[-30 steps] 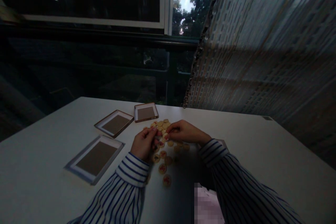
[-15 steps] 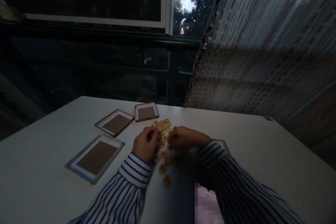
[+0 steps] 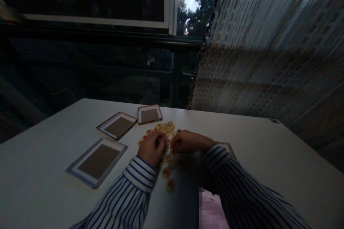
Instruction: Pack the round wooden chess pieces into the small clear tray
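Round wooden xiangqi pieces (image 3: 170, 185), some with red characters and some plain side up, lie loose on the white table between and beyond my hands. My left hand (image 3: 152, 147) is curled over the left side of them, thumb and forefinger drawn together; what is in those fingers is hidden. Across from it, my right hand (image 3: 188, 141) bends down from the right with its fingers closed. Its fingertips touch a red-marked piece (image 3: 173, 152). A heap of mostly plain pieces (image 3: 167, 127) sits just past both hands.
Three shallow framed trays stand to the left: a grey one (image 3: 70, 170), a brown one (image 3: 100, 127) and a smaller brown one (image 3: 139, 115). Another tray (image 3: 228, 147) is partly behind my right forearm. Beyond the table (image 3: 268, 157) hang a bead curtain (image 3: 258, 61) and a window.
My left hand has shifted slightly right and lower, uncovering red-marked pieces on its far left side. My right hand has barely moved; the piece under its fingertips sits slightly nearer me.
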`<action>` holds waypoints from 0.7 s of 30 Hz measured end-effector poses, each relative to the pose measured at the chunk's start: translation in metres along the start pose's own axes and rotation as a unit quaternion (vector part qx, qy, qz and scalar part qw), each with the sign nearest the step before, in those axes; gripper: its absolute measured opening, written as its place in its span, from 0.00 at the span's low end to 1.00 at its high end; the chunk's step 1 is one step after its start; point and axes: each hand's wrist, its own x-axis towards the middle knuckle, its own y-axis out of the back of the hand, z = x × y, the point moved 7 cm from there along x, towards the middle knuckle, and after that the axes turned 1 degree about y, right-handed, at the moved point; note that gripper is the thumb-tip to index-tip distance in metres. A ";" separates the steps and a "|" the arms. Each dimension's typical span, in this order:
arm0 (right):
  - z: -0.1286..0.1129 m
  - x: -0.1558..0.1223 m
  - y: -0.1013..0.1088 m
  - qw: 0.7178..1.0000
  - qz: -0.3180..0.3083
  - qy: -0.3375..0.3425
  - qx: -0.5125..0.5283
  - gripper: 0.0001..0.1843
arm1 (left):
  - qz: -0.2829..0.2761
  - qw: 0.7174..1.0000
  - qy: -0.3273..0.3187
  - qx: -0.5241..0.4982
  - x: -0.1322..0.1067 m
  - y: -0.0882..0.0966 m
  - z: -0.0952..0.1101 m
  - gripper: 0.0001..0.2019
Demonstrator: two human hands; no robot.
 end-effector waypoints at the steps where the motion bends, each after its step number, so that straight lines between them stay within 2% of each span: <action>1: 0.000 0.001 -0.002 1.000 -0.005 0.000 0.000 0.14 | 0.000 1.000 -0.001 0.002 0.000 0.000 0.000 0.09; 7: -0.003 0.002 -0.005 1.000 -0.016 0.006 -0.012 0.14 | -0.003 1.000 0.002 0.016 -0.001 -0.001 -0.001 0.09; 10: -0.005 -0.002 0.004 1.000 0.015 -0.002 -0.018 0.15 | -0.006 1.000 -0.008 0.017 -0.001 -0.002 0.000 0.09; 14: -0.001 -0.009 0.016 0.997 0.047 -0.052 -0.037 0.17 | -0.011 0.999 -0.019 0.029 -0.001 -0.003 0.000 0.09; 21: 0.004 -0.009 0.015 0.993 0.038 -0.055 -0.094 0.18 | -0.019 0.998 -0.040 0.040 -0.001 -0.005 0.005 0.10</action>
